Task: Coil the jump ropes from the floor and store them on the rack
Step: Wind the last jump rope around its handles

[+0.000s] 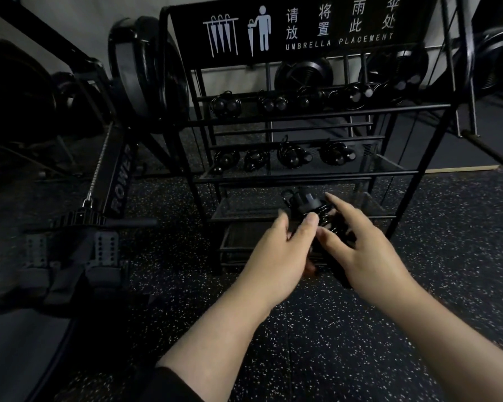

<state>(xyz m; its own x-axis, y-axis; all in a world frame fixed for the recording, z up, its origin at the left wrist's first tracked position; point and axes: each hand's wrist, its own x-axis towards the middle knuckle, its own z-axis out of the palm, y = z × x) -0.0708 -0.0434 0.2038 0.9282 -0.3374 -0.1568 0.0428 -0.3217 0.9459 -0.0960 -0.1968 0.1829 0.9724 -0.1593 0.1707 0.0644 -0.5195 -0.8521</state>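
Item: coiled jump rope (317, 211), black, handles bundled with the cord, held between both hands just in front of the lowest shelf of the rack (317, 175). Left hand (276, 253) gripped the bundle from its own side, thumb raised along the coil and fingers curled underneath, largely hidden. Right hand (369, 250) pinched the opposite side of the same bundle, forefinger extended forward over the coil, remaining fingers spread against it. The two hands stood close together, thumbs nearly touching. Beyond the hands: black wire rack with a sign panel (299, 27) reading "UMBRELLA PLACEMENT". Further above the hands, on the middle shelf, four stored coils (285, 158) in a row; higher still, on the top shelf, another row of coils (308, 98). Off to the left hand's outer side: a rowing machine (99, 204) marked "ROWER", resting on the speckled rubber floor (331, 343). Weight plates (145, 71) stood behind the rack, beyond the left hand.
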